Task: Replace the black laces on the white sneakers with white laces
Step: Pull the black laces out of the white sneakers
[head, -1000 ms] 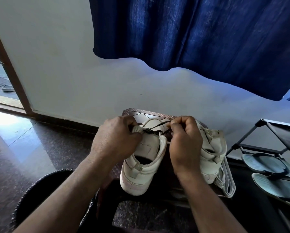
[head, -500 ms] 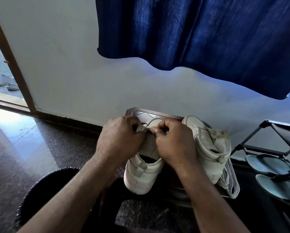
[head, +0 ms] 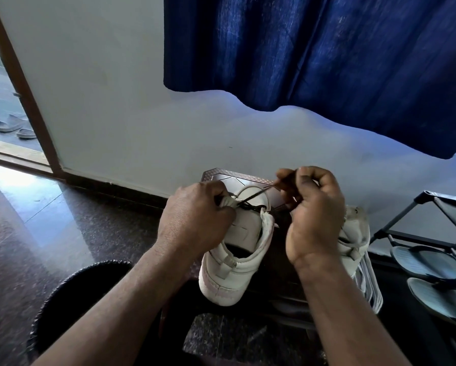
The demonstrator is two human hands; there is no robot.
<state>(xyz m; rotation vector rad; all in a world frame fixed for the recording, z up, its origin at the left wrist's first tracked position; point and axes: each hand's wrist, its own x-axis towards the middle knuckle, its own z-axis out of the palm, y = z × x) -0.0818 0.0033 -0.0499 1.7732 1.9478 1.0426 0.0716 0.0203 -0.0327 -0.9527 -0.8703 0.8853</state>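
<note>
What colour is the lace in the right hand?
Black lace on the white sneaker; clearest in head view.

No text, brand, number or sign can be read. A faint mark is seen on the tongue of the left sneaker [head: 221,281], but it is too blurred to be made out.
</note>
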